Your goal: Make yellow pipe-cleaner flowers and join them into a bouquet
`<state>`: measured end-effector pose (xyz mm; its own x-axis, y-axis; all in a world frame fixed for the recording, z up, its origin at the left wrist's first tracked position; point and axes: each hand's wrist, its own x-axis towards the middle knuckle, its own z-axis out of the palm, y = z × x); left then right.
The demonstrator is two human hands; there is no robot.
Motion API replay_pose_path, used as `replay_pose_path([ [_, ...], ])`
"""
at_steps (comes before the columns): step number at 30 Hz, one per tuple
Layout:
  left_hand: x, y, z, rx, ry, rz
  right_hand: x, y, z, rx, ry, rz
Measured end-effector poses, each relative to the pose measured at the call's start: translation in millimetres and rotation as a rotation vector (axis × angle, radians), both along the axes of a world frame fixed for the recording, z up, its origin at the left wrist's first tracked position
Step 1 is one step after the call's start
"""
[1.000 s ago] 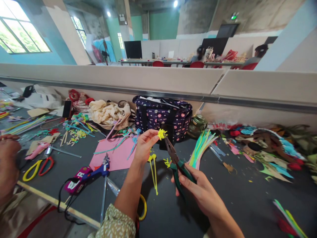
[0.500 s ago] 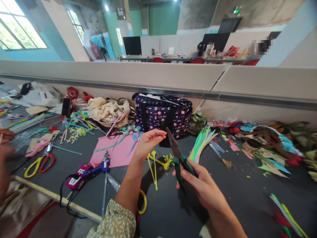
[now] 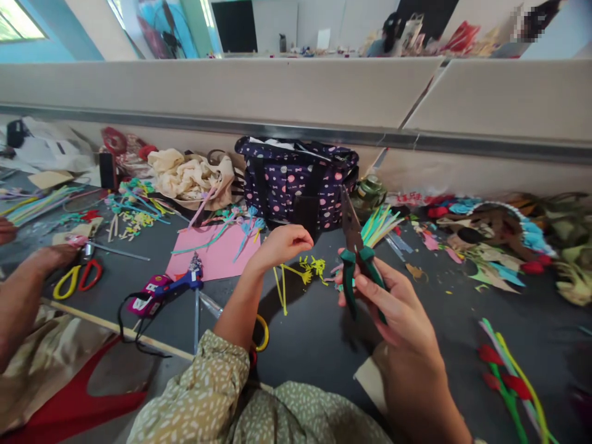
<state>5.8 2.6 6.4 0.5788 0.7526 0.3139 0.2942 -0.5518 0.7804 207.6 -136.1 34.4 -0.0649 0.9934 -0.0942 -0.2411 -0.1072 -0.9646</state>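
My right hand (image 3: 393, 296) holds long-nose pliers (image 3: 354, 240) by their dark green handles, jaws pointing up. My left hand (image 3: 284, 246) is closed, its fingertips curled together; whatever is in them, if anything, does not show. It hovers to the left of the pliers, apart from them. Below and between the hands, yellow pipe-cleaner pieces (image 3: 308, 270) lie on the dark table (image 3: 314, 339). A bundle of pastel pipe cleaners (image 3: 380, 225) rests behind the pliers. Near my left forearm lie scissors with a yellow handle loop (image 3: 263, 333), partly hidden by the arm.
A dark patterned bag (image 3: 291, 179) stands at the back beside a green jar (image 3: 370, 192). Left are a pink sheet (image 3: 215, 250), a blue glue gun (image 3: 182, 283) and red-yellow scissors (image 3: 87, 275). A co-worker's hand (image 3: 55, 256) is nearby. Fabric scraps (image 3: 494, 268) lie right.
The view has tilted down. The pliers have moved right, away from my left hand, whose fingers have curled in more. The co-worker's hand has reached in toward the red-yellow scissors.
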Motion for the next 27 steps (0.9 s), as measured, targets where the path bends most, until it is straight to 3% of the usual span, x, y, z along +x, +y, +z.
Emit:
replay_pose_path([
  [2, 1.2, 5.9, -8.9, -0.019, 0.194, -0.072, 4.3, -1.5, 1.7, 0.016, -0.002, -0.012],
  [7, 5.1, 10.6, -46.1, -0.008, 0.612, -0.056, 11.4, -6.2, 9.1, 0.064, -0.044, -0.057],
  [11, 9.9, 5.3, -71.8, 0.037, 0.728, -0.069, 13.0, -9.3, 13.2, 0.105, -0.03, -0.057],
  [14, 12.1, 2.4, -78.3, 0.038, 0.769, -0.068, 14.0, -10.4, 13.5, 0.106, 0.009, -0.044],
  [16, 10.5, 2.8, -74.9, 0.038, 0.781, -0.074, 14.9, -10.9, 13.5, 0.117, 0.034, -0.044],
  [19, 3.0, 6.8, -57.5, 0.058, 0.736, -0.062, 16.4, -11.9, 13.3, 0.14, 0.077, -0.036],
  [24, -5.1, 7.5, -13.3, 0.037, 0.084, 0.101, 16.1, -12.6, 11.3, 0.133, 0.11, -0.01],
  [27, 1.1, 0.6, 3.4, 0.04, -0.22, 0.163, 13.8, -12.1, 11.0, 0.102, 0.103, 0.039],
])
